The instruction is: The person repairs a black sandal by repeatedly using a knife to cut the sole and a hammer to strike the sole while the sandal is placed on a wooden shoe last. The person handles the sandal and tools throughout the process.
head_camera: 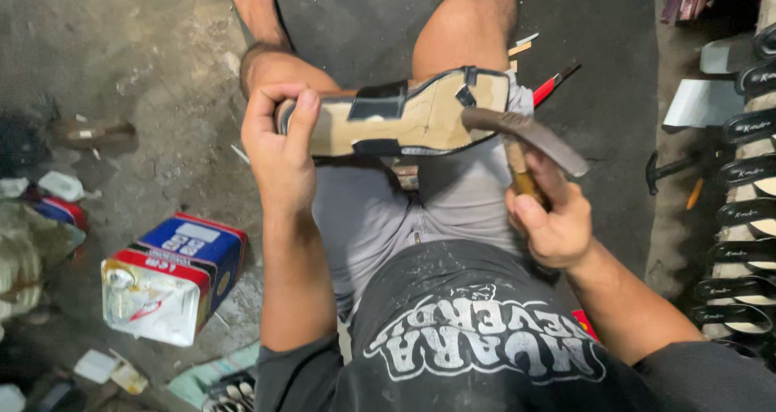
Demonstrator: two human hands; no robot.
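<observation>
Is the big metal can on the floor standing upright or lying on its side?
Lying on its side. The metal can rests on a long face on the floor, and its shiny end faces the camera.

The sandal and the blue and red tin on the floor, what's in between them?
In the head view, the person's left hand and forearm lie between the sandal sole and the tin, then bare dusty floor.

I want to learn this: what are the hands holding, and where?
Left hand holds the shoe sole by its end. Right hand holds the hammer by its wooden handle.
</observation>
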